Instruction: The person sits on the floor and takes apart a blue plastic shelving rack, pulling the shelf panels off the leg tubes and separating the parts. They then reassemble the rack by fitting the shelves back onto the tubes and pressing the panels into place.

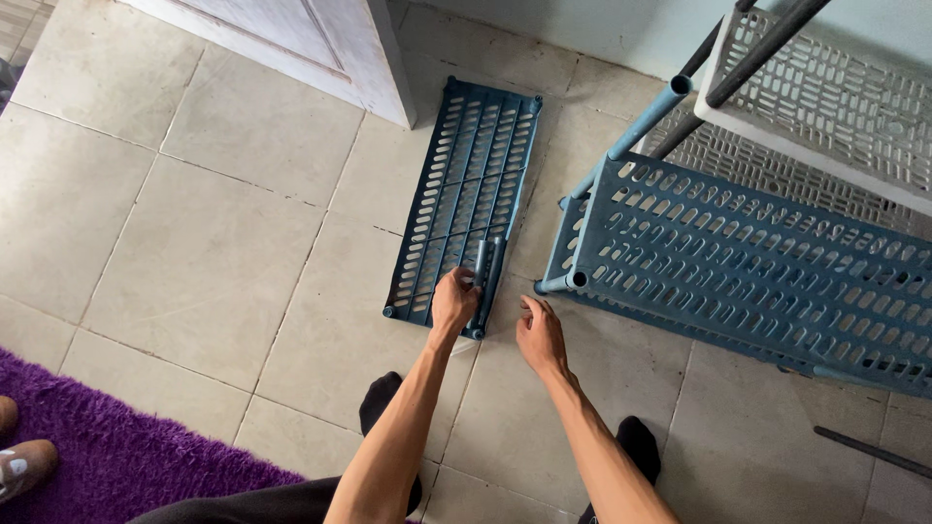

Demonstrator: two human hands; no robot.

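A blue slotted plastic shelf panel (466,184) lies flat on the tiled floor. On its near right edge rest two short tubes, one grey-blue and one dark (488,267). My left hand (453,301) is closed around the lower ends of these tubes. My right hand (540,335) hovers just right of the panel's near corner, fingers slightly spread and holding nothing. It is close to the open end of a blue tube (573,281) at the corner of a partly built blue shelf rack (748,262).
A white slotted shelf (835,97) with dark poles stands over the blue rack at the right. A white door (320,49) is at the top. A purple shaggy rug (107,446) lies bottom left. A loose dark rod (874,451) rests at lower right.
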